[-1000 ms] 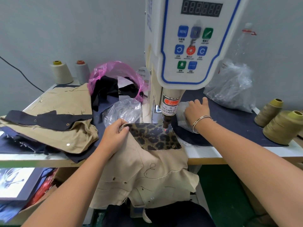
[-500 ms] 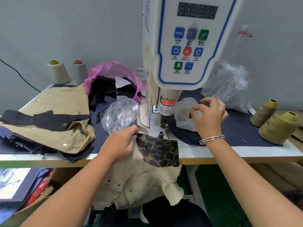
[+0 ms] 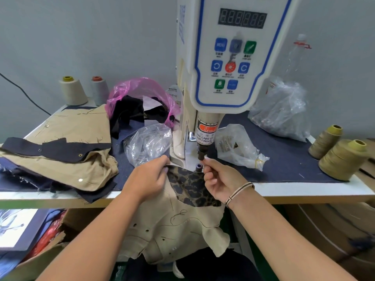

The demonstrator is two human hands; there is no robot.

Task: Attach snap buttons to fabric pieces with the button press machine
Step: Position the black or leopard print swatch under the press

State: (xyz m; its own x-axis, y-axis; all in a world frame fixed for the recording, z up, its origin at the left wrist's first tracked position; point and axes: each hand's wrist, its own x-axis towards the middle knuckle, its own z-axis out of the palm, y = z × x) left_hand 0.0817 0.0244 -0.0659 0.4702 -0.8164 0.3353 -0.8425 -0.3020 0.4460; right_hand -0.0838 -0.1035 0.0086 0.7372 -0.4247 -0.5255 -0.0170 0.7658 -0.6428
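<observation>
hands: left (image 3: 148, 179) grips leopard fabric (image 3: 188, 185); right (image 3: 221, 179) fingertips pinched at press punch (image 3: 202, 152), contents unclear.

Even soft indoor light, faint shadows, wide-angle edge bending, slight softness.

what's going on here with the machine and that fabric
A person is at a button press setting snaps on fabric. The left hand holds the tan piece with the leopard patch at the table edge, short of the lower die. The right hand has its fingertips pinched together at the punch tip, probably loading a snap, though none is visible. Nothing is being pressed yet.
</observation>
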